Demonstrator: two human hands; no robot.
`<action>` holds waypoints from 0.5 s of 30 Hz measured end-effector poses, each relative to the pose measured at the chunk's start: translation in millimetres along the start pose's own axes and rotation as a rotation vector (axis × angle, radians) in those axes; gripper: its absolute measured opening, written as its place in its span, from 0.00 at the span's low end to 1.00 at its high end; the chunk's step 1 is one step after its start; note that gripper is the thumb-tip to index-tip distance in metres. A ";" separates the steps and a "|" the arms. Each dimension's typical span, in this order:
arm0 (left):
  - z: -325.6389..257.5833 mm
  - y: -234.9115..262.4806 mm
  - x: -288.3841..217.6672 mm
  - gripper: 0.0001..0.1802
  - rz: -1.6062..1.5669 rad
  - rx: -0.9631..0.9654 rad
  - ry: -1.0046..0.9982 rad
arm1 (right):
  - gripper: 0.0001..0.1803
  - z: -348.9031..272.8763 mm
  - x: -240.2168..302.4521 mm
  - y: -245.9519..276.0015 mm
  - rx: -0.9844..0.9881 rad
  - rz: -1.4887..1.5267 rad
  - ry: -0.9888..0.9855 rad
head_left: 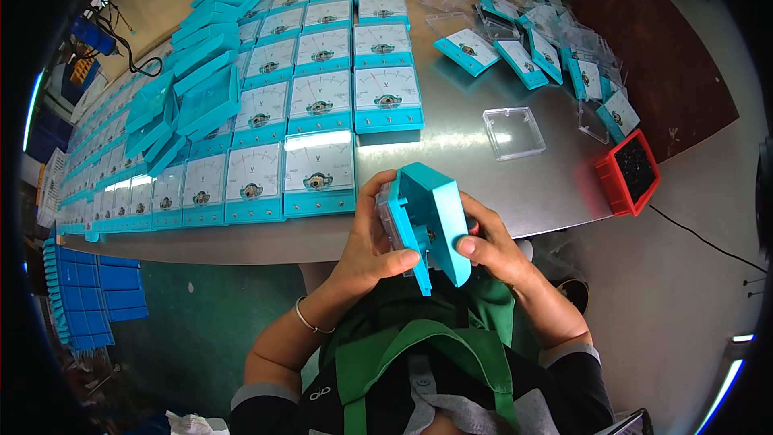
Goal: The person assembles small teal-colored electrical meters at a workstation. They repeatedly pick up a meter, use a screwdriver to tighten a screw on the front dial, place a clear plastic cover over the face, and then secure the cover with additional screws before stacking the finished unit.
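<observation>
Just off the table's front edge, my left hand (364, 243) is closed round a panel meter (423, 275), its clear cover toward the palm and its thumb on the teal edge. A deep teal back case (445, 221) is gripped in my right hand (498, 250), thumb on its near side. The case and the meter are tilted and meet in a V, with a gap between them at the near side. The meter's dial is turned out of sight. On the table beyond lies a clear plastic cover (515, 134).
Rows of teal meters with white dials (318, 169) fill the table's left side, with teal cases (211, 101) piled on some. Loose meters (522, 63) and clear covers are heaped at the back right. A red bin (609, 175) of small dark parts stands at the right edge.
</observation>
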State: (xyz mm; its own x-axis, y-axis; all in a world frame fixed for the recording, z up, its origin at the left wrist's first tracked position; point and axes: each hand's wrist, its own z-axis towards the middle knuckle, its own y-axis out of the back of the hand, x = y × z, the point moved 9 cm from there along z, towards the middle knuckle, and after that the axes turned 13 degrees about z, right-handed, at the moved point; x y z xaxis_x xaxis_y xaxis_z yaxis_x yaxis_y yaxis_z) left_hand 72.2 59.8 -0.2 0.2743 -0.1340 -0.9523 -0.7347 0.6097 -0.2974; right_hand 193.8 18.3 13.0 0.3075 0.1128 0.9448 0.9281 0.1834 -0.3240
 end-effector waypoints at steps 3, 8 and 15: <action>-2.8 -12.8 -11.4 0.58 0.314 0.100 -0.149 | 0.48 -7.8 0.2 -5.6 0.040 -0.125 0.071; 10.9 -16.5 -7.9 0.61 0.499 0.160 -0.200 | 0.45 -8.0 -5.5 11.2 0.084 -0.097 0.023; 5.3 -41.3 -46.8 0.62 1.176 -0.231 -0.756 | 0.33 -30.1 81.4 -11.9 -0.232 -0.905 0.520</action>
State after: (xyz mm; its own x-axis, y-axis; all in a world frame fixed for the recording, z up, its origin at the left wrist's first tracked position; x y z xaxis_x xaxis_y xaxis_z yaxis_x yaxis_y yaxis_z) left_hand 93.0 45.1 57.1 -0.3526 0.8439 -0.4045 -0.8267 -0.0784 0.5571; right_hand 214.1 -4.2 95.1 -0.5150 -0.4122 0.7516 0.8563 -0.2064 0.4735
